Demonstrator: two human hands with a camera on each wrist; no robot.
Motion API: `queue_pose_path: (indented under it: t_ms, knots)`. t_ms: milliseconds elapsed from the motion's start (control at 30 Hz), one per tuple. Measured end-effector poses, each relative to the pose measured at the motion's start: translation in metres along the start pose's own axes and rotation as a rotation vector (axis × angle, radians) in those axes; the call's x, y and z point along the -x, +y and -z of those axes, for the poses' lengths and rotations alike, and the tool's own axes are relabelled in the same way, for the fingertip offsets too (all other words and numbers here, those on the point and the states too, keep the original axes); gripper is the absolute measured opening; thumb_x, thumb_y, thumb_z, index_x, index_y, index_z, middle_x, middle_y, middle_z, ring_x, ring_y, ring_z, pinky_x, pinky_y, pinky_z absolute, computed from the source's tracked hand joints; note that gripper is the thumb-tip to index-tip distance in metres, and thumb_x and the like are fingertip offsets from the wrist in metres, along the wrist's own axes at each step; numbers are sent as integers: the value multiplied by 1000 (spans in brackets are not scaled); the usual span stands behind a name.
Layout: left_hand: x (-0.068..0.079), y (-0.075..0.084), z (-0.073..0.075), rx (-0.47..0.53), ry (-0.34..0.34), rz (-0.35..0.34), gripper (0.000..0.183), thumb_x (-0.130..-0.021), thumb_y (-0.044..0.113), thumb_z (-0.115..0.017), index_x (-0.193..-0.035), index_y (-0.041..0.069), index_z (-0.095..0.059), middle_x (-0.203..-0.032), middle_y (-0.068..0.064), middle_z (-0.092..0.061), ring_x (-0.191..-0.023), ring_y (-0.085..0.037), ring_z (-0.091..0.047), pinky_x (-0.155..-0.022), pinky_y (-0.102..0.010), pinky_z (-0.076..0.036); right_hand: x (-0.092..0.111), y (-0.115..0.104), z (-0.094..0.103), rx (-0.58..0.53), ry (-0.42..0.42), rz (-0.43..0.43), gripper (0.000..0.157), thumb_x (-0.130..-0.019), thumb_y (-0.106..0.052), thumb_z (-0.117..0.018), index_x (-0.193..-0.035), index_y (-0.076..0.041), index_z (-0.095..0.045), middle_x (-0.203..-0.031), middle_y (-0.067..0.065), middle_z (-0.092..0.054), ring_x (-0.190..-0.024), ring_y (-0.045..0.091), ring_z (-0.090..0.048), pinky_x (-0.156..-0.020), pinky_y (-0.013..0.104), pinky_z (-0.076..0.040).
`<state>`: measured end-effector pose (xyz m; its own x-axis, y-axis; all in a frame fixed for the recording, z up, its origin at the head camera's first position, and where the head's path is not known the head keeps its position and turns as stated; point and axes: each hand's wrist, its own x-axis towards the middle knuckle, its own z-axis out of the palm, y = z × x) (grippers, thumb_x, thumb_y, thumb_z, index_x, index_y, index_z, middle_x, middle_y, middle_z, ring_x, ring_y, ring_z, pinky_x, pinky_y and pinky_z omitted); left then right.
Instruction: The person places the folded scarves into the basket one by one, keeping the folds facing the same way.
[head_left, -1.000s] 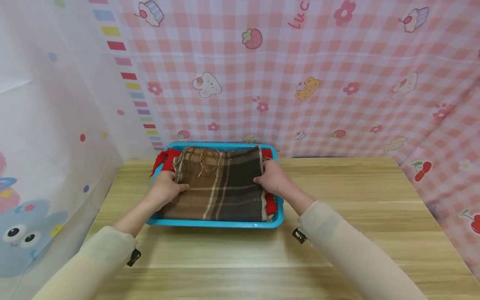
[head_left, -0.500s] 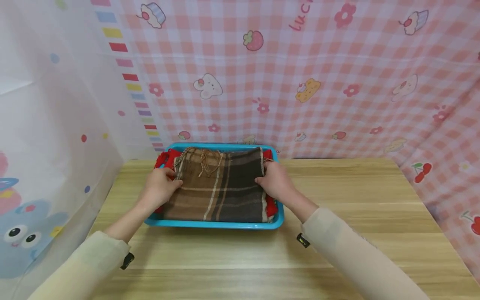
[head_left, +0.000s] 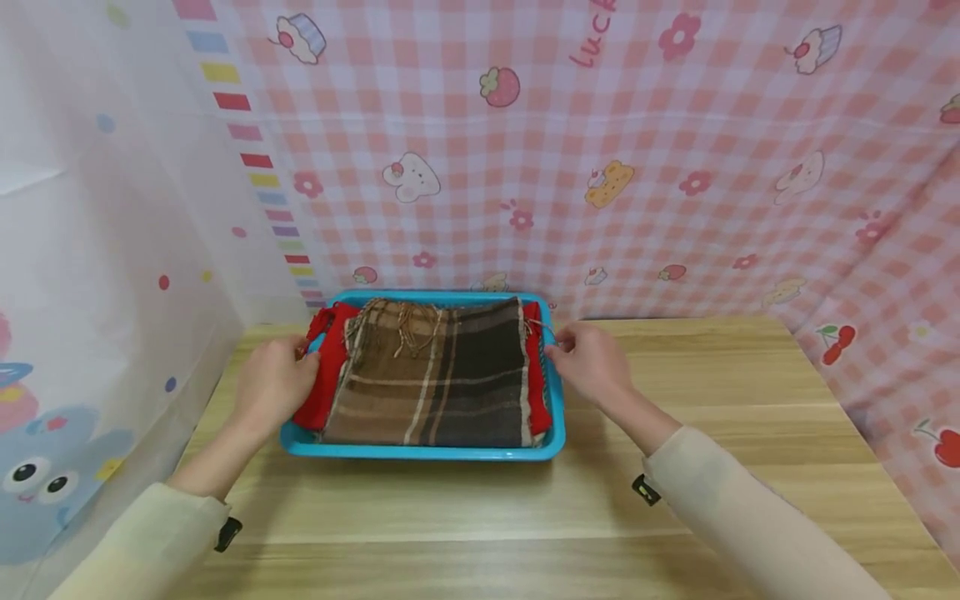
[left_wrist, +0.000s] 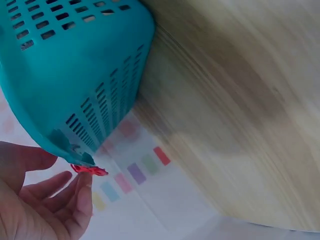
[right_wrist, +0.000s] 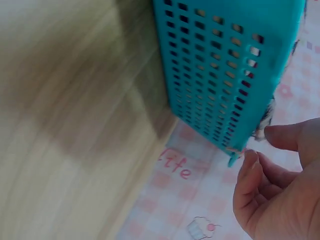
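A blue plastic basket stands on the table with a folded brown and dark plaid scarf in it. Red fabric shows at both sides under the scarf. My left hand is at the basket's left rim; in the left wrist view its loosely curled fingers are right at a red fringe hanging over the rim, thumb apart from them. At the right rim is my right hand, thumb and forefinger apart. In the right wrist view, a thin strand crosses the rim close to the forefinger.
The wooden table extends in front of and to the right of the basket. Behind it hangs a pink checked curtain, close to the basket's back rim. A white printed sheet hangs at the left.
Both hands have let go of the plaid scarf's side edges and moved outward, the left to the basket's left rim, the right to its right rim. The scarf lies in place.
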<state>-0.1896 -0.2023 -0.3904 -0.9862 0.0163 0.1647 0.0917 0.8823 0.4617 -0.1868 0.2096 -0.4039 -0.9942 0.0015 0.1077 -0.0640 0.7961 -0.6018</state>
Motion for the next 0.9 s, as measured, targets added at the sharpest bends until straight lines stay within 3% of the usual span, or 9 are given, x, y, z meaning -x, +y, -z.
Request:
queue_pose_path:
  t_ms: [67,200,300,500,900]
  knots:
    - [1,-3,0,-5,-44,26,26,-102,17,-60,-105,-5,-74,-76,-15,-70,-61,-25,-61,-47,-33,-43,2,5,-1,7,-4,-14,27,-98,-26,-74,-111,-2,-79,-89,8,-75,-74,21,-64,-60,34,-51]
    - [1,-9,0,7,-112,61,35,-103,16,-61,-122,-12,-70,-93,-25,-74,-66,-26,-67,-51,-33,-49,6,12,-4,-41,-55,-28,25,-99,-27,-73,-100,-4,-83,-66,0,-65,-58,14,-52,-49,27,-35]
    - [0,-11,-1,44,-129,80,38,-103,14,-61,-128,-16,-65,-103,-29,-73,-66,-25,-67,-54,-32,-51,8,15,-5,-106,-100,-44,26,-101,-27,-71,-95,-4,-83,-60,-2,-58,-54,14,-45,-48,27,-30]
    - [3,-8,-2,90,-125,89,39,-103,13,-64,-129,-16,-65,-109,-31,-72,-72,-26,-69,-56,-32,-53,9,21,1,-178,-152,-65,26,-103,-24,-68,-99,-2,-82,-79,3,-73,-64,18,-52,-53,29,-38]
    - [12,9,-13,223,-145,82,36,-101,10,-66,-126,-15,-67,-94,-22,-74,-64,-21,-62,-54,-31,-50,22,44,21,-202,-183,-100,28,-105,-24,-66,-109,0,-79,-88,6,-76,-86,30,-66,-67,34,-52]
